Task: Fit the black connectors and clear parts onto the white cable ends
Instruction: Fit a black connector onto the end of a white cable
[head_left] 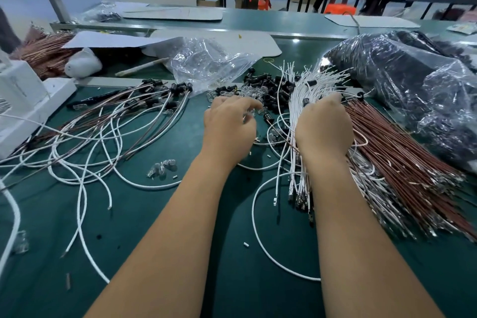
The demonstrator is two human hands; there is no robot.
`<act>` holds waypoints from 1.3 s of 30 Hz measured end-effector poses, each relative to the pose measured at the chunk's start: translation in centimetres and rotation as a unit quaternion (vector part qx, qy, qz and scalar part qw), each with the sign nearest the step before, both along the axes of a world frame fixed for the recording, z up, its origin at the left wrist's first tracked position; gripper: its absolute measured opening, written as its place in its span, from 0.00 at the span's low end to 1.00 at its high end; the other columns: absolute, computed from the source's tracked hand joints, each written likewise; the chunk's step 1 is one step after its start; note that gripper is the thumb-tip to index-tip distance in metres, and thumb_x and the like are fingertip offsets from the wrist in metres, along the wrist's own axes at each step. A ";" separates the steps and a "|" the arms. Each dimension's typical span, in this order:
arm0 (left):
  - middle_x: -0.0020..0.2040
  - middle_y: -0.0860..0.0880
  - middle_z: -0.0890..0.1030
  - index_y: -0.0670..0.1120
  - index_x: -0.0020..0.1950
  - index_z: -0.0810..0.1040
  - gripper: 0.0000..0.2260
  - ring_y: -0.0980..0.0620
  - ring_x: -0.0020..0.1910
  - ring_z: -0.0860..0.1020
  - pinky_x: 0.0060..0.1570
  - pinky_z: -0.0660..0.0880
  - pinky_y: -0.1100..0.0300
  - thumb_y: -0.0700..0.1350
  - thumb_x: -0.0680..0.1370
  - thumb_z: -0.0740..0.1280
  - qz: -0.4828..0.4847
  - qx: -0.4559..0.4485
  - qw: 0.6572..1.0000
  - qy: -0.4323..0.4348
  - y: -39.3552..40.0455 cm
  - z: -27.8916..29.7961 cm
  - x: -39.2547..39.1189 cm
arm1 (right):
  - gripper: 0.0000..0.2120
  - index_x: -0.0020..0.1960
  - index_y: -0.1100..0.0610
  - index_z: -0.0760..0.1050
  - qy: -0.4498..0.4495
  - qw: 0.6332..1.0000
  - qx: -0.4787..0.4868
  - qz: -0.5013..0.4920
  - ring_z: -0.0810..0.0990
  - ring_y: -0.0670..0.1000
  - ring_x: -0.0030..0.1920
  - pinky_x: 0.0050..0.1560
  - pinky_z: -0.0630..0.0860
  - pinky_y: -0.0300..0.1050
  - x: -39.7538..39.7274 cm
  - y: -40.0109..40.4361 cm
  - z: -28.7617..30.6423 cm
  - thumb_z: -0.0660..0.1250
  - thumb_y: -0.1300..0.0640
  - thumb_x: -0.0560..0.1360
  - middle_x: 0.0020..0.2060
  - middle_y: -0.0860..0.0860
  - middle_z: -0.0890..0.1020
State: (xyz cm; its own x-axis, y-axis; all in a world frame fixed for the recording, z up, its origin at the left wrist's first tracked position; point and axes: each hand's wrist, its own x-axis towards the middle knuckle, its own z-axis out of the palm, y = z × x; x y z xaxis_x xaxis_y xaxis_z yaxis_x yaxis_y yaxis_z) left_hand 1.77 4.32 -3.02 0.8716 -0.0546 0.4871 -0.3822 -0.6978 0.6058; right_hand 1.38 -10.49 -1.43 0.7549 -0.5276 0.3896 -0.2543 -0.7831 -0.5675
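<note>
Black connectors (271, 90) and clear parts (247, 93) lie heaped together at the middle of the green table (180, 240). My left hand (228, 128) hovers at the near edge of this heap with curled, blurred fingers over the clear parts; whether it holds one is hidden. A bundle of white cables (304, 85) fans out to the right of the heap. My right hand (324, 124) rests on that bundle, fingers curled down into the cables. A thin wire with a black connector (267, 116) on its end runs under this hand.
Finished cables with black ends (160, 90) sprawl on the left beside a white box (23, 100). Brown wires (402, 162) lie along the right, under plastic bags of black parts (413, 77). A clear bag (206, 62) sits behind the heap. Loose clear parts (162, 168) lie nearer.
</note>
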 end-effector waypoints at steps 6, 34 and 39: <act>0.68 0.49 0.72 0.49 0.74 0.65 0.25 0.50 0.65 0.68 0.66 0.62 0.59 0.34 0.78 0.57 -0.038 -0.038 0.996 -0.068 0.0 0.4 -0.2 | 0.05 0.46 0.56 0.67 -0.115 0.977 0.029 0.177 0.74 0.50 0.41 0.36 0.69 0.37 -0.3 1.0 0.4 0.58 0.64 0.79 0.39 0.50 0.74; 0.44 0.48 0.83 0.47 0.51 0.83 0.09 0.46 0.44 0.78 0.42 0.75 0.51 0.48 0.79 0.64 0.002 0.023 0.998 -0.063 1.9 0.6 -0.3 | 0.10 0.56 0.56 0.80 -0.068 0.924 -0.107 0.362 0.76 0.52 0.52 0.58 0.70 0.48 -0.8 3.0 0.6 0.67 0.55 0.78 0.48 0.51 0.82; 0.41 0.48 0.83 0.44 0.49 0.83 0.08 0.49 0.40 0.77 0.42 0.75 0.51 0.47 0.78 0.68 0.004 -0.019 0.998 -0.061 2.2 0.8 -0.2 | 0.06 0.49 0.61 0.81 -0.102 0.944 -0.051 0.308 0.75 0.52 0.44 0.44 0.68 0.41 -0.5 2.1 0.5 0.65 0.62 0.78 0.41 0.53 0.79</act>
